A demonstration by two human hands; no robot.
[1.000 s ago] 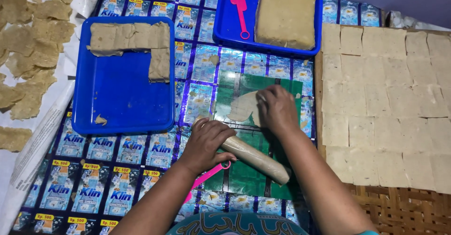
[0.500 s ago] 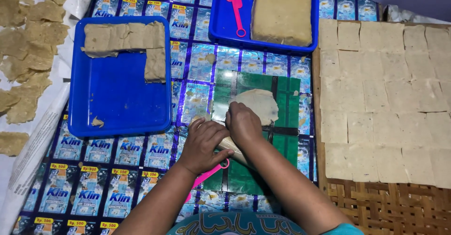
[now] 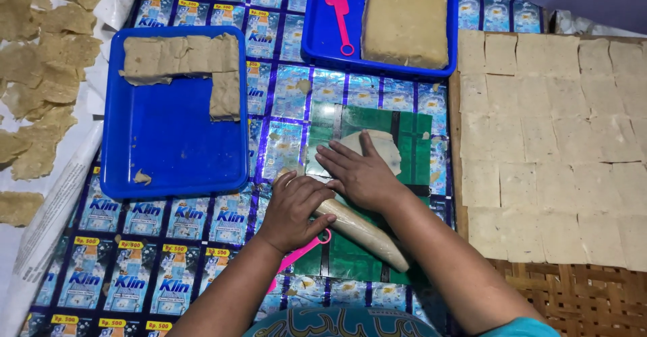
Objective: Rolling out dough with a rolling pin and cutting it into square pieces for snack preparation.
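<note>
rolling pin (image 3: 364,230) middle hidden under hands, dough sheet (image 3: 387,149) partly covered

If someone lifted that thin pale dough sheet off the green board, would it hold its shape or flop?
The thin pale dough sheet would probably droop and could tear, being rolled very flat. It may cling to the green board, since it lies flush. The cylindrical rolling pin under both hands would likely roll if let go.

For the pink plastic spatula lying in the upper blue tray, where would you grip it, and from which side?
Grip the pink plastic spatula by its thin handle near the ring end, coming from above. It lies flat, blade toward the far wall of the blue tray, handle clear of the tan dough block.
</note>
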